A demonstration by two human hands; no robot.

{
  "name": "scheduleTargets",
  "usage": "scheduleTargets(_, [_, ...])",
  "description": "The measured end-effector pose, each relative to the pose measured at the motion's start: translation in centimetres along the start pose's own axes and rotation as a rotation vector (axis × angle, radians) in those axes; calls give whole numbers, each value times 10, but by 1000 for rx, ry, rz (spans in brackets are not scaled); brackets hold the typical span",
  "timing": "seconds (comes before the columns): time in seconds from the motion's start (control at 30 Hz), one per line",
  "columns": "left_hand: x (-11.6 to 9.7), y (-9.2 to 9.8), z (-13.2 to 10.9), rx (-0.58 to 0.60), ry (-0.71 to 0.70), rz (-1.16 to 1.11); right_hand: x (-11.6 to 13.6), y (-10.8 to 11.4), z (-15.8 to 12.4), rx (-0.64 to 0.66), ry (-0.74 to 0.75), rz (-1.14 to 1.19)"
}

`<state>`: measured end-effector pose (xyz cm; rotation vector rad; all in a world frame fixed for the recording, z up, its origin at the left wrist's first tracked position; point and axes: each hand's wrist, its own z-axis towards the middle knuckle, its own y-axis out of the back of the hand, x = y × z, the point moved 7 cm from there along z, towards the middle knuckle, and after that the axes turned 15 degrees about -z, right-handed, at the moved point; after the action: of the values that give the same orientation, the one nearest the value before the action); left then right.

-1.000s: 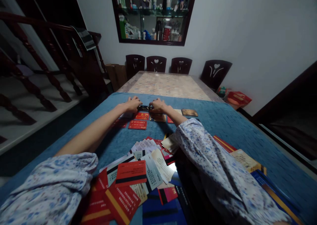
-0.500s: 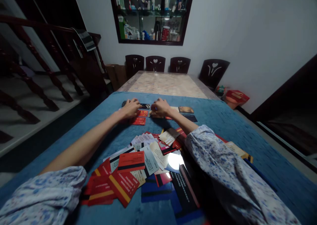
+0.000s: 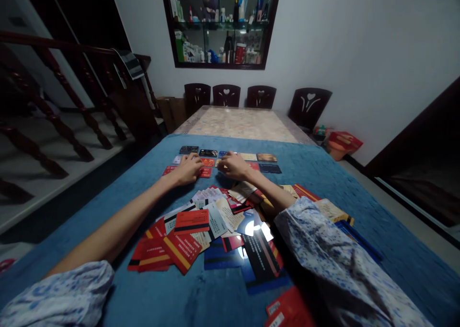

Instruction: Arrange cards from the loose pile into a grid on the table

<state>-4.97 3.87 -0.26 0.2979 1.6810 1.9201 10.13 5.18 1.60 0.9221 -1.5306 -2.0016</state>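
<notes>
Cards lie in rows on the blue cloth [image 3: 143, 173]. My left hand [image 3: 190, 168] rests palm down over the left part of the rows, fingers apart, touching cards near a red card [image 3: 205, 172]. To its right, my right hand [image 3: 232, 166] is bent over the middle cards; whether it grips one is hidden. Behind the hands lie a black card [image 3: 208, 153] and a brown card [image 3: 267, 157]; a dark card [image 3: 270, 168] is right of my right hand. Nearer me, many cards overlap in a loose heap, with an orange-red card [image 3: 191, 221] on top.
More red cards [image 3: 287, 308] lie at the front edge of view, and a blue card stack [image 3: 359, 238] lies beyond my right sleeve. Chairs [image 3: 226, 96] stand behind the table's bare far end [image 3: 244, 121]. A wooden railing [image 3: 72, 92] is at left.
My left hand has moved back toward me, uncovering the black cards in the far row. My right hand has shifted slightly nearer, showing a blue card behind it. The view has tilted a little.
</notes>
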Motion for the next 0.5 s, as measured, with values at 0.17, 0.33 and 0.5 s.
scheduleTargets(0.17, [-14, -3, -19, 18, 0, -36, 19, 4, -13, -35, 66, 59])
scheduleTargets(0.33, [-23, -2, -39, 19, 13, -78, 37, 12, -22, -89, 129, 137])
scheduleTargets(0.5, [-27, -1, -58, 19, -2, -107, 64, 19, -32, -137, 285, 205])
